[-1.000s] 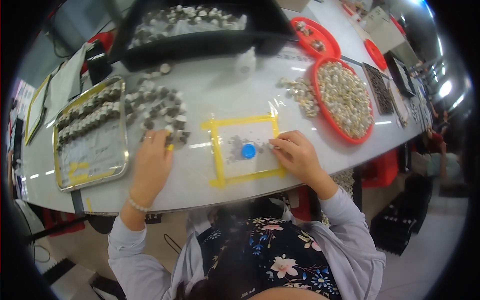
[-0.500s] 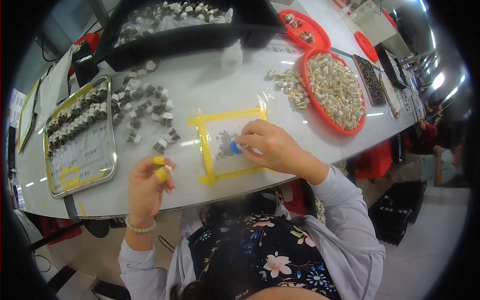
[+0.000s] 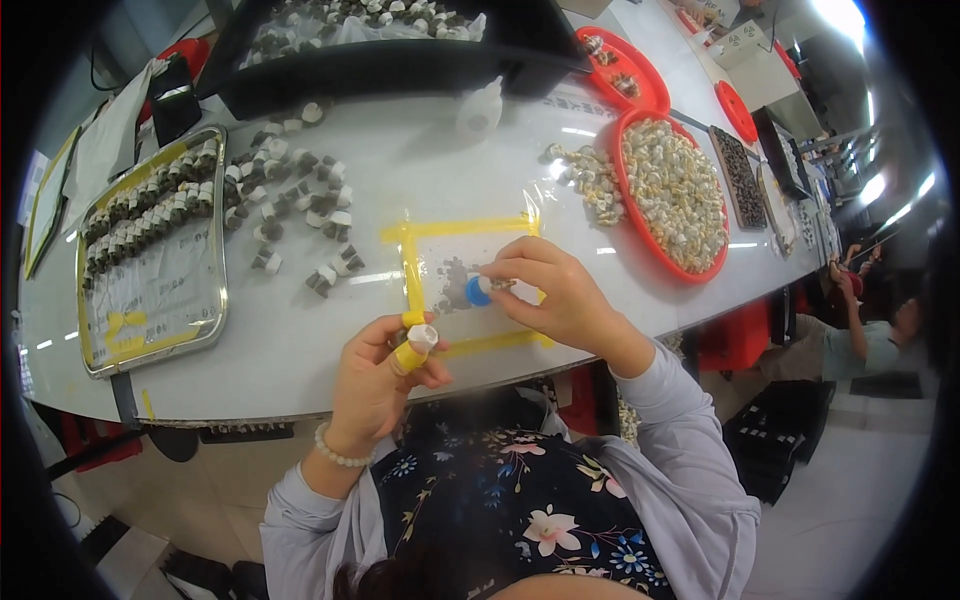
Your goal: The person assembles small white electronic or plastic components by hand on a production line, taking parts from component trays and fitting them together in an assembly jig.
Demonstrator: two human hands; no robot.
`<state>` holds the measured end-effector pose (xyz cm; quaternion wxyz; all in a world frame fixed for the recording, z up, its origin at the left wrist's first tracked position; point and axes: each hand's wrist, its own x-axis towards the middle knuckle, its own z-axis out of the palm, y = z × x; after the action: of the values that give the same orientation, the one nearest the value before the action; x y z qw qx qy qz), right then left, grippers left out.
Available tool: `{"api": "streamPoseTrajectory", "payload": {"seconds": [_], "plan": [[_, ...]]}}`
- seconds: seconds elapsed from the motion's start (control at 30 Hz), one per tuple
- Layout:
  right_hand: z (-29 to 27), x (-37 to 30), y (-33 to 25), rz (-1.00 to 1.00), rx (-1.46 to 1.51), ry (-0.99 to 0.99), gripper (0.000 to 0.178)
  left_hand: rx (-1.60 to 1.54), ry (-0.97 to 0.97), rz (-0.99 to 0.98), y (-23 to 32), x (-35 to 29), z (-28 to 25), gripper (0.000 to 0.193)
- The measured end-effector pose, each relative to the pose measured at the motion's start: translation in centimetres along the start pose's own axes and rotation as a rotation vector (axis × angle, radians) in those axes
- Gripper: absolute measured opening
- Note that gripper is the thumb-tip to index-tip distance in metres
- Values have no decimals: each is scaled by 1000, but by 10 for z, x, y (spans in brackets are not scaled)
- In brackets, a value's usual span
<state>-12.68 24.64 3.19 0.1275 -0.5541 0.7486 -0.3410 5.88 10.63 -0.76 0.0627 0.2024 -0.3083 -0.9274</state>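
1. Since half a second ago, your left hand (image 3: 375,375) has risen slightly off the table edge and turned the small white-capped cylindrical part (image 3: 422,335) upward; your right hand (image 3: 550,295) has stayed over the taped square.
2. Your left hand is closed around that part, pinched between thumb and yellow-taped fingertips, just in front of the square's near left corner.
3. Your right hand is curled narrow, fingers pinching something small and brownish beside the round blue cap (image 3: 478,291); what exactly it grips cannot be told.
4. Both hands meet at the clear plastic sheet framed in yellow tape (image 3: 420,235), where a dark speckled patch lies.
5. Judged from the layout, work is partway through: rows of small dark-and-white parts fill most of the far half of the rectangular metal tray (image 3: 215,320) on your left, its near half bare, and a loose scatter of similar white-and-dark pieces (image 3: 290,205) lies between tray and square.
6. To your right, the oval red tray heaped with pale beige pieces (image 3: 640,235) sits near, with a small spill of them (image 3: 585,175) beside its rim.
7. Farther back stand a white squeeze bottle (image 3: 480,108) and a large black bin of parts (image 3: 400,65); nothing lies between your hands and the square.
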Motion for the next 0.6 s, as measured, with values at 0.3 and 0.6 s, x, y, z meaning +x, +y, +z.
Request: {"api": "streamPoseTrajectory", "payload": {"seconds": [0.3,0.6], "plan": [[-2,-3,-7,85,124,19,24,-61,-18,-1,-19,11,8,28],[-2,-3,-28,86,443,-57,25,-131,-63,70,-32,14,5,22]]}}
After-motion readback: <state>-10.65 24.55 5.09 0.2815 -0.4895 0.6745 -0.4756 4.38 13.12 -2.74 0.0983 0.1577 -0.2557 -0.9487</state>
